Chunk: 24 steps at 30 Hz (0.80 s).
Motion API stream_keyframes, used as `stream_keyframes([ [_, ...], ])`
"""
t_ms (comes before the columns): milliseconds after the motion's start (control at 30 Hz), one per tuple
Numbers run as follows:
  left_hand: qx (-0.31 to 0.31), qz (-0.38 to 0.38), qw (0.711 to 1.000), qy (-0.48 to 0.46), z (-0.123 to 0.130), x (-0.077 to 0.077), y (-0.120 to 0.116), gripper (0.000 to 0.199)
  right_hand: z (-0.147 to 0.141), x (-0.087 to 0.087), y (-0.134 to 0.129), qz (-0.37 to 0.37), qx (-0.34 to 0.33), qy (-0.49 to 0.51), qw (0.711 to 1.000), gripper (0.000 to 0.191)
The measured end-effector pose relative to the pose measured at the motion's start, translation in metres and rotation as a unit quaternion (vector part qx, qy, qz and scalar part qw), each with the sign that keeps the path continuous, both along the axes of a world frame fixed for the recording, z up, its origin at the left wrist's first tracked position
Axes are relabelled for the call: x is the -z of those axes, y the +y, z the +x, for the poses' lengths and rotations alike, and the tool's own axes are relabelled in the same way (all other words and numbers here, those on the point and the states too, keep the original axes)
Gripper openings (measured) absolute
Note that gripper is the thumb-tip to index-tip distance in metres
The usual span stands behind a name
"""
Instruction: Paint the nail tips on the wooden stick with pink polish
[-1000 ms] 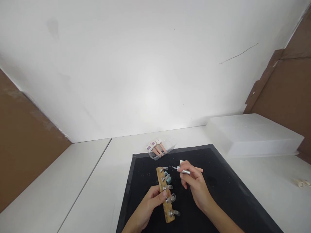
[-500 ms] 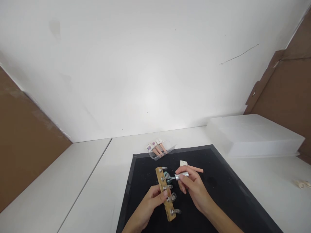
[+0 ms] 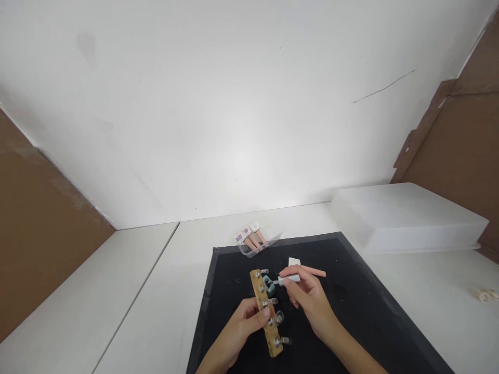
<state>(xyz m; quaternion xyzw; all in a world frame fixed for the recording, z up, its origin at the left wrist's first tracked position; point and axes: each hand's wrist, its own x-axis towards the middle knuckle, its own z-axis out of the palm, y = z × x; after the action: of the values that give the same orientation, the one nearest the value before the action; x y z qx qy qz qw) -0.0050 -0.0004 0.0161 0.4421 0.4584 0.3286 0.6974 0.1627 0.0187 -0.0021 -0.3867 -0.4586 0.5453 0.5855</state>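
My left hand (image 3: 247, 324) is closed round a wooden strip (image 3: 258, 283), thumb on top. Along the strip sit several metal studs, some carrying clear nail tips (image 3: 279, 316) that stick out to the right. In my right hand (image 3: 310, 296) is a nail polish brush (image 3: 289, 280) with a silver cap-handle, pinched between thumb and fingers and pointing left. The brush end reaches the open mouth of a small teal nail polish bottle (image 3: 270, 289), just right of the strip; whether the bristles are inside cannot be made out.
Beyond my right hand lies a pink-handled stick with a white square head (image 3: 295, 261). Several similar sticks rest in a clear plastic tray (image 3: 275, 237) at the black mat's (image 3: 323, 249) far edge. A white translucent box (image 3: 421, 218) and small pale pieces (image 3: 483, 296) are on the right.
My right hand has shifted slightly left, bringing the brush to the teal bottle's mouth. The wooden strip in my left hand has dipped a little towards me.
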Motion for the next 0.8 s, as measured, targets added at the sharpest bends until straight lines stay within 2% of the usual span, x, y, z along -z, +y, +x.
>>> stream_keyframes([
  [533, 0.007, 0.015, 0.999, 0.034, 0.0009, 0.0017, 0.0005, 0.042, -0.0008, -0.0067, -0.0016, 0.038, 0.06, -0.057, 0.996, 0.007],
  [667, 0.0, 0.011, 0.999, 0.031, 0.0012, 0.0006, -0.0003, 0.042, -0.0004, -0.0049, -0.001, 0.016, 0.055, -0.03, 0.998, 0.007],
  [800, -0.02, 0.004, 0.999, 0.04, 0.0028, 0.0005, 0.0004, 0.043, 0.0003, -0.0024, -0.0003, -0.028, 0.021, 0.048, 0.998, 0.011],
])
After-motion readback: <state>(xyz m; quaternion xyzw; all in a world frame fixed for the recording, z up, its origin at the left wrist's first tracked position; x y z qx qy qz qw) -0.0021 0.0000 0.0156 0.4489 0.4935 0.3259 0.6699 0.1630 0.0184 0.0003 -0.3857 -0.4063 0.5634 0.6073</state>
